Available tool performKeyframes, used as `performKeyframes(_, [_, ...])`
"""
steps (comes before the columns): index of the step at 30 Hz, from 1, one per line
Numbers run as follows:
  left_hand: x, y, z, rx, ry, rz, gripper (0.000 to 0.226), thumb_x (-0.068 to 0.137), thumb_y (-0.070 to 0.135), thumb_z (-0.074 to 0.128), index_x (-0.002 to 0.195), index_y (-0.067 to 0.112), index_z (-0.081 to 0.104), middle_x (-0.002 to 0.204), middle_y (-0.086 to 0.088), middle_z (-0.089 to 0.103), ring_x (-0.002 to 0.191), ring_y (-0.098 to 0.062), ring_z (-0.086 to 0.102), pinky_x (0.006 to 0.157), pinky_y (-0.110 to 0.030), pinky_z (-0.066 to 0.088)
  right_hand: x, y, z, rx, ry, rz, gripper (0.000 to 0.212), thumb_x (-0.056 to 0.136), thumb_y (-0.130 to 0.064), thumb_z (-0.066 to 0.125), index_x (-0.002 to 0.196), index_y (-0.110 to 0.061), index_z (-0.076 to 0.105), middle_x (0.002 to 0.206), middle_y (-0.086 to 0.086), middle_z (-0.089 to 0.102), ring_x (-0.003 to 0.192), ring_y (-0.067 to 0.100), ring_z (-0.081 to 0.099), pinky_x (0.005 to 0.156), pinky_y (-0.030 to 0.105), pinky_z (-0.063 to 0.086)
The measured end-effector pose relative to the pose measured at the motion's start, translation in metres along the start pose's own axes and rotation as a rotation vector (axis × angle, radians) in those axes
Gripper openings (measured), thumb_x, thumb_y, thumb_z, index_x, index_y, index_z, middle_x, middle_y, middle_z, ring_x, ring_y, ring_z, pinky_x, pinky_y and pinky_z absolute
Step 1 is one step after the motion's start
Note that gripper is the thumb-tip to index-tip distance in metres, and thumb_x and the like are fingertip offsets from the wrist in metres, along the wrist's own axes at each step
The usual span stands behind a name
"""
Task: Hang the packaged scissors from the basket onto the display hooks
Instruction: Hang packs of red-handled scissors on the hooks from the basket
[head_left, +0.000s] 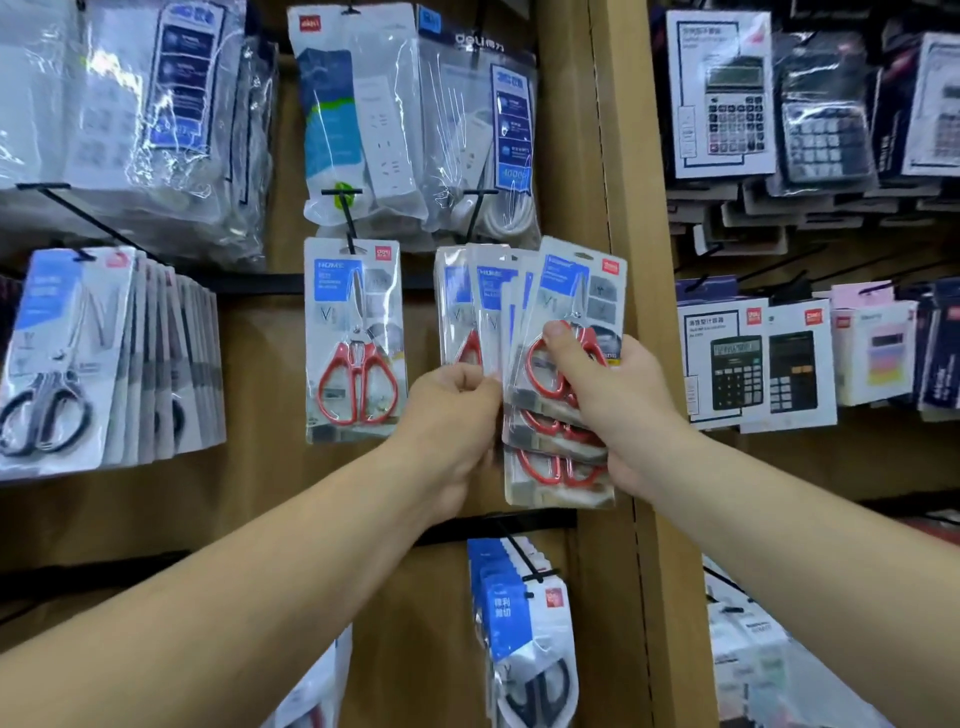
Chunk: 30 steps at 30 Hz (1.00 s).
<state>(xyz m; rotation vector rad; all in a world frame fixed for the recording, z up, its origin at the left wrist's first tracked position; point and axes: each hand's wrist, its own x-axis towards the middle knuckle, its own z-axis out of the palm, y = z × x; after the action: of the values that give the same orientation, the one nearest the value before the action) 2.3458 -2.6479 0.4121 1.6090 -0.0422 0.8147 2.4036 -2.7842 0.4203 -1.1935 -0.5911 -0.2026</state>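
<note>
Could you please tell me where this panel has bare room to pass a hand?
The bare board lies between the black-handled scissors row and the single red scissors pack, and beneath that pack. Crowded: the fanned packs gripped by left hand and right hand, calculators at right.

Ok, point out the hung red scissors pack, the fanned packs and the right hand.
Hung pack (357, 364): head view, red handles.
Fanned packs (550, 467): head view, lowest pack.
Right hand (623, 410): head view, its back.
</note>
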Motion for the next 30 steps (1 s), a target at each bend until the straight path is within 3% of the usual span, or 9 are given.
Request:
performKeyframes(2, [-0.001, 0.002, 0.006, 0.023, 0.05, 0.056, 0.019, 0.108, 0.022, 0.057, 0.096, 0.009, 0.066, 0.09, -0.013, 0.075, 0.077, -0.03, 0.069, 0.061, -0.035, 0.057, 0.0, 0.001, 0.002, 0.046, 0.062, 0.018, 0.042, 0.087, -0.048, 0.082, 0.12, -0.028, 0.066, 0.101, -0.004, 0.081, 0.085, 0.016, 0.081, 0.083, 0.046, 0.064])
performKeyframes(5, [-0.003, 0.004, 0.012, 0.009, 0.104, 0.105, 0.014, 0.108, 0.023, 0.056, 0.105, 0.012, 0.064, 0.097, -0.011, 0.078, 0.087, -0.024, 0.078, 0.071, -0.036, 0.065, 0.001, 0.001, 0.006, 0.087, 0.125, 0.0, 0.044, 0.087, -0.045, 0.083, 0.122, -0.029, 0.062, 0.104, -0.004, 0.08, 0.083, 0.015, 0.08, 0.08, 0.045, 0.065])
performKeyframes(8, [0.003, 0.005, 0.013, -0.038, 0.112, 0.121, 0.008, 0.106, 0.023, 0.06, 0.108, 0.015, 0.061, 0.102, -0.01, 0.077, 0.091, -0.025, 0.078, 0.079, -0.047, 0.066, 0.005, 0.0, 0.01, 0.146, 0.167, -0.007, 0.043, 0.089, -0.041, 0.083, 0.122, -0.028, 0.061, 0.106, -0.002, 0.079, 0.085, 0.018, 0.08, 0.079, 0.046, 0.065])
performKeyframes(11, [0.01, 0.007, 0.003, 0.007, 0.124, 0.143, 0.009, 0.106, 0.021, 0.061, 0.114, 0.018, 0.059, 0.105, -0.007, 0.077, 0.089, -0.021, 0.079, 0.081, -0.045, 0.066, 0.009, 0.0, 0.005, 0.097, 0.178, -0.029, 0.041, 0.091, -0.037, 0.082, 0.123, -0.027, 0.059, 0.108, -0.003, 0.078, 0.086, 0.016, 0.079, 0.076, 0.041, 0.064])
performKeyframes(14, [0.024, 0.016, -0.01, 0.005, 0.148, 0.137, 0.015, 0.107, 0.019, 0.059, 0.121, 0.012, 0.058, 0.107, -0.008, 0.075, 0.082, -0.017, 0.08, 0.068, -0.032, 0.066, 0.01, 0.002, -0.007, 0.006, 0.164, -0.067, 0.039, 0.092, -0.036, 0.081, 0.122, -0.029, 0.057, 0.108, -0.005, 0.077, 0.085, 0.014, 0.079, 0.079, 0.043, 0.065])
performKeyframes(18, [0.04, 0.03, -0.016, 0.179, 0.127, 0.136, 0.018, 0.107, 0.021, 0.059, 0.123, 0.013, 0.058, 0.108, -0.007, 0.074, 0.077, -0.015, 0.078, 0.061, -0.028, 0.064, 0.012, 0.001, -0.017, -0.059, 0.135, -0.144, 0.038, 0.092, -0.035, 0.081, 0.122, -0.031, 0.058, 0.11, -0.009, 0.076, 0.083, 0.005, 0.078, 0.066, 0.029, 0.061])
performKeyframes(21, [0.048, 0.032, -0.014, 0.293, 0.119, 0.157, 0.021, 0.108, 0.019, 0.056, 0.126, 0.009, 0.058, 0.111, -0.012, 0.071, 0.058, -0.008, 0.074, 0.048, -0.021, 0.057, 0.015, -0.002, -0.02, -0.096, 0.122, -0.184, 0.039, 0.092, -0.035, 0.081, 0.123, -0.031, 0.058, 0.112, -0.01, 0.076, 0.092, 0.007, 0.077, 0.074, 0.032, 0.062])
performKeyframes(26, [0.05, 0.029, -0.006, 0.273, 0.111, 0.137, 0.012, 0.109, 0.02, 0.055, 0.115, 0.011, 0.058, 0.114, -0.011, 0.072, 0.077, -0.016, 0.078, 0.055, -0.023, 0.06, 0.015, -0.003, -0.021, -0.101, 0.082, -0.194, 0.04, 0.09, -0.036, 0.082, 0.122, -0.031, 0.059, 0.111, -0.01, 0.077, 0.088, 0.004, 0.078, 0.077, 0.035, 0.064])
performKeyframes(30, [0.042, 0.017, 0.0, 0.257, 0.141, 0.186, 0.013, 0.109, 0.016, 0.051, 0.116, 0.007, 0.057, 0.113, -0.014, 0.071, 0.071, -0.013, 0.076, 0.052, -0.017, 0.055, 0.011, 0.0, -0.022, -0.117, 0.064, -0.189, 0.041, 0.09, -0.037, 0.082, 0.123, -0.032, 0.058, 0.11, -0.01, 0.077, 0.086, 0.003, 0.078, 0.077, 0.036, 0.065])
